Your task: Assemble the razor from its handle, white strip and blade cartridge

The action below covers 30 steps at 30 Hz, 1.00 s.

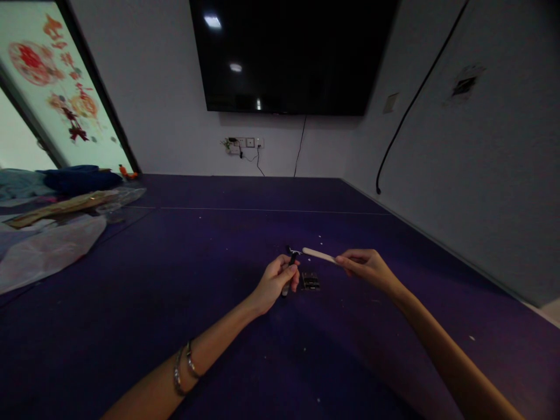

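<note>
Clutter (56, 233) lies far left on the purple floor (175, 256), one screen (293, 58) beyond. The left hand (276, 281) grips and partly hides one dark tool (293, 256); the right hand (367, 268) pinches one pale stick (319, 255) just beside it; one small black item (311, 282) lies near.

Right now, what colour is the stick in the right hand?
The stick is pale cream; it shows best in the head view.
</note>
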{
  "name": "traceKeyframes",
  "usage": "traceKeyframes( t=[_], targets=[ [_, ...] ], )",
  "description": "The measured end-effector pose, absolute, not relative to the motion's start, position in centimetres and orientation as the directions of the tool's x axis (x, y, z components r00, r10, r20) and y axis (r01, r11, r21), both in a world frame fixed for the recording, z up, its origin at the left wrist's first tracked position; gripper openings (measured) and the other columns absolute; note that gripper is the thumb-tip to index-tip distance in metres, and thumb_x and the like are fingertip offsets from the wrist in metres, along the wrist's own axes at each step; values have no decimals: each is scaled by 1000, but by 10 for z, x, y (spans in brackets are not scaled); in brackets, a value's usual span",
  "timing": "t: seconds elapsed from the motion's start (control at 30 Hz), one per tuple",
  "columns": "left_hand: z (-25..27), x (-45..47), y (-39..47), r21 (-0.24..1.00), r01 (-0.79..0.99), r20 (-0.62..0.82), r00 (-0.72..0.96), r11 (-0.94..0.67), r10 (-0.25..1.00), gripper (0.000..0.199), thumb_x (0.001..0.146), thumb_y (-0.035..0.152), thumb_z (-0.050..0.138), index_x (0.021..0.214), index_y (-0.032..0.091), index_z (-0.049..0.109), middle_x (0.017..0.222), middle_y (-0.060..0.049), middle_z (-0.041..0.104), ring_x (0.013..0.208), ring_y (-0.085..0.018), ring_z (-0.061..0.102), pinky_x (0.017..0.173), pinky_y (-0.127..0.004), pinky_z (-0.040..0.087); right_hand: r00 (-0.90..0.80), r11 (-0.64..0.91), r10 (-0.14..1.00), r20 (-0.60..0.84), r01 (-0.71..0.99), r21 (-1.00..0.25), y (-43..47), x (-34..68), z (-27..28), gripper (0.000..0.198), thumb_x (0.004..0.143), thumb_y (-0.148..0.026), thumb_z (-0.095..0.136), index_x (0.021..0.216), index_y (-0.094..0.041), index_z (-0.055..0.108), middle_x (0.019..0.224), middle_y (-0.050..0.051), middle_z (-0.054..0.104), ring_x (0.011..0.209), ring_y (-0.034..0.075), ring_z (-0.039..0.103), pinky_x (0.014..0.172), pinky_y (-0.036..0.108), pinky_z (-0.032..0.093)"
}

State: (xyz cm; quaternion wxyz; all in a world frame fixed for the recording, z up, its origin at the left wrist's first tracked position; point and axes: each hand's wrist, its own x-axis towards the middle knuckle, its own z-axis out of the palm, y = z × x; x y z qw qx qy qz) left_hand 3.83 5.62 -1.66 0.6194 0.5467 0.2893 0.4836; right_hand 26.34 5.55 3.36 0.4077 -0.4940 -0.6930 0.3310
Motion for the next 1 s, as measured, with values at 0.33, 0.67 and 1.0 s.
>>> traceKeyframes(
  t=[0.33, 0.67, 1.0],
  targets=[
    [-13, 44, 51, 892, -448, 153, 420, 57, 895, 21, 79, 32, 57, 86, 12, 55, 60, 3, 46, 49, -6, 41, 53, -24, 36, -147, 319, 948, 284, 406, -856, 57, 259, 27, 29, 70, -45, 62, 65, -17, 67, 49, -2, 51, 46, 10, 41, 45, 23, 28],
    [-8, 45, 46, 836, -526, 134, 473, 157, 871, 17, 81, 30, 56, 85, 13, 55, 58, 3, 44, 47, -6, 38, 50, -24, 35, -102, 326, 945, 311, 377, -867, 51, 249, 28, 29, 68, -46, 64, 65, -18, 68, 50, 0, 53, 47, 11, 45, 45, 23, 32],
    [-6, 44, 45, 815, -544, 137, 516, 200, 846, 16, 83, 28, 54, 83, 13, 55, 58, 2, 44, 46, -6, 37, 49, -24, 35, -102, 358, 933, 345, 357, -863, 47, 246, 28, 25, 70, -42, 64, 67, -17, 68, 53, 0, 55, 49, 12, 48, 47, 24, 35]
  ],
)
